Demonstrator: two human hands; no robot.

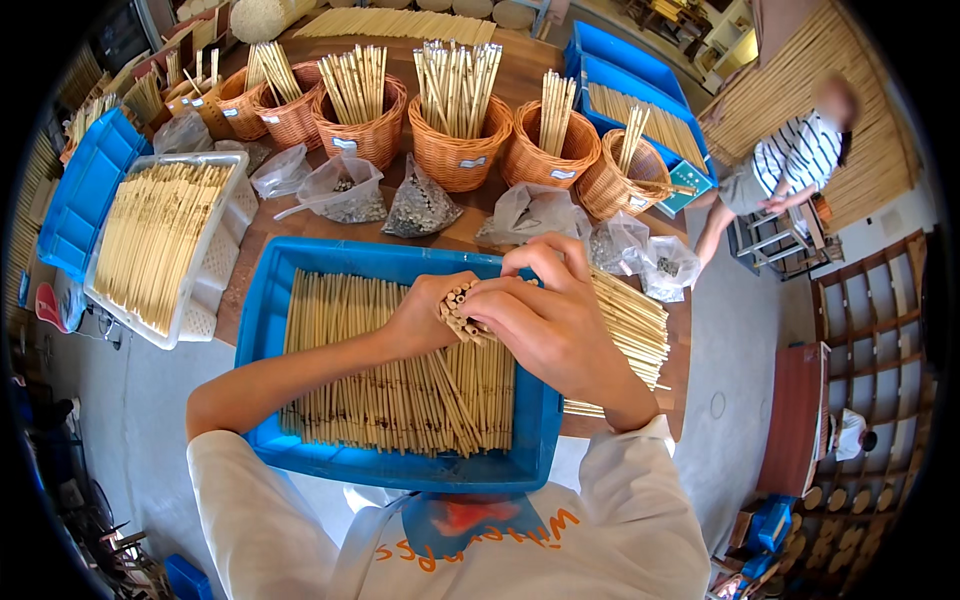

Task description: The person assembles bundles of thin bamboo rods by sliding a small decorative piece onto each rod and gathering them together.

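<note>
My left hand (pixel 425 312) is wrapped round a bundle of thin bamboo sticks (pixel 462 322), whose cut, hollow ends face up. My right hand (pixel 550 325) is at the same bundle from the right, its fingers curled and closed on the stick ends. Exactly which sticks its fingertips pinch is hidden. Both hands are above a blue plastic tray (pixel 400 470) in front of me. Rows of bamboo sticks (pixel 390 400) fill the tray, a few lying askew near its right side. Beyond its right edge, more loose sticks (pixel 630 330) lie on the wooden table.
Several wicker baskets (pixel 460 150) holding upright sticks line the table's far side. Clear bags of small metal parts (pixel 422 205) sit before them. A white crate (pixel 235 225) of sticks stands left, a blue bin (pixel 625 75) far right. A person in stripes (pixel 800 150) is beyond the table.
</note>
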